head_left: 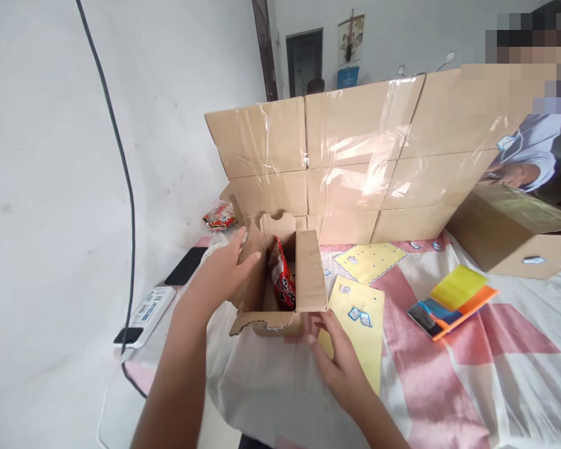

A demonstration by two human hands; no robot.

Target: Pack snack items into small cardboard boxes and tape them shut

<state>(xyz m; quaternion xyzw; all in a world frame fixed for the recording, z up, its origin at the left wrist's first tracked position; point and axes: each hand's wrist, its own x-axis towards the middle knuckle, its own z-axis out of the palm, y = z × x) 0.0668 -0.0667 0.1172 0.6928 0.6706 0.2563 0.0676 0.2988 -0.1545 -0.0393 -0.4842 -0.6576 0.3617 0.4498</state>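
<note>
A small open cardboard box (308, 268) stands on the patterned tablecloth (449, 374), with a red snack packet (283, 280) upright inside it. My left hand (224, 268) rests on the box's left flap and holds it. My right hand (336, 362) touches the box's near right corner at table level, fingers bent against the cardboard. The box's four flaps are spread open.
A wall of taped cardboard boxes (355, 156) stands behind. Another red packet (219, 216) lies at back left. Coloured sticky pads (453, 299) lie at right, a brown box (514, 237) beyond them. A phone (187, 265) and power strip (144, 315) sit at left. Another person's arm (528, 162) shows at far right.
</note>
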